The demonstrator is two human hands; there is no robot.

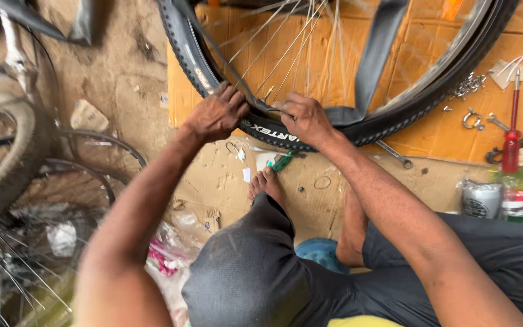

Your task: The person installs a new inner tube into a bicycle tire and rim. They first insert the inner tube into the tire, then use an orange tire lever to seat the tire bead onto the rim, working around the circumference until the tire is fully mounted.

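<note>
Here both grips clamp the tyre point(334, 130) at its lowest arc, left hand point(216, 114) and right hand point(302, 118) close together, the loose inner tube point(378, 54) rising just beyond the right.

The upper half of the bicycle wheel point(358, 121) runs off the far edge, so its hub is out of sight. The spokes point(286, 42) are blurred into streaks. Both hands, left point(216, 114) and right point(304, 118), cover the tyre bead where they press. The small metal parts point(468, 85) at far right are too small to tell apart. The second wheel point(7, 163) at left is cut by the edge.
</note>
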